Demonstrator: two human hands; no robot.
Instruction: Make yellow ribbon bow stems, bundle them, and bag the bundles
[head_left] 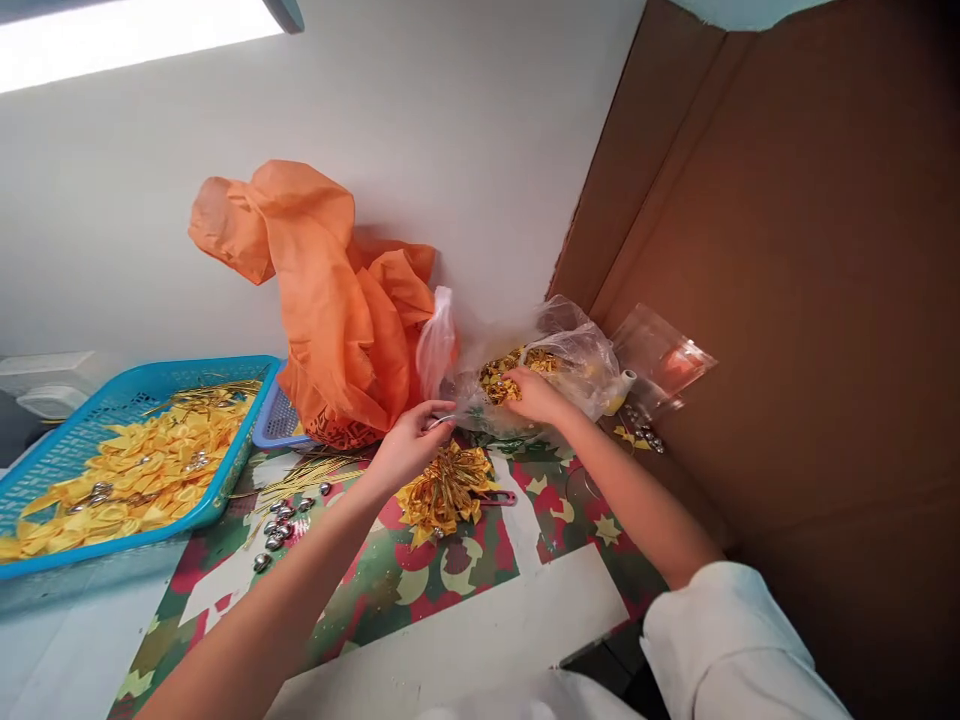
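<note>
My left hand (411, 440) pinches the edge of a clear plastic bag (589, 352), its thumb and fingers together. Inside the bag's opening, my right hand (534, 394) reaches into shiny gold pieces (501, 376); its fingertips are partly hidden among them. Just below my left hand, a bunch of gold ribbon bows (446, 495) lies on the patterned cloth (420, 590). A pink-handled tool (499, 498) sticks out from the right side of the bunch.
A blue basket (217, 490) of yellow bows stands at the left, near a purple basket (276, 422). Silver bells (277, 530) and gold ties (319, 472) lie on the cloth. An orange bag (322, 300) leans against the wall. Cardboard (795, 300) rises at the right.
</note>
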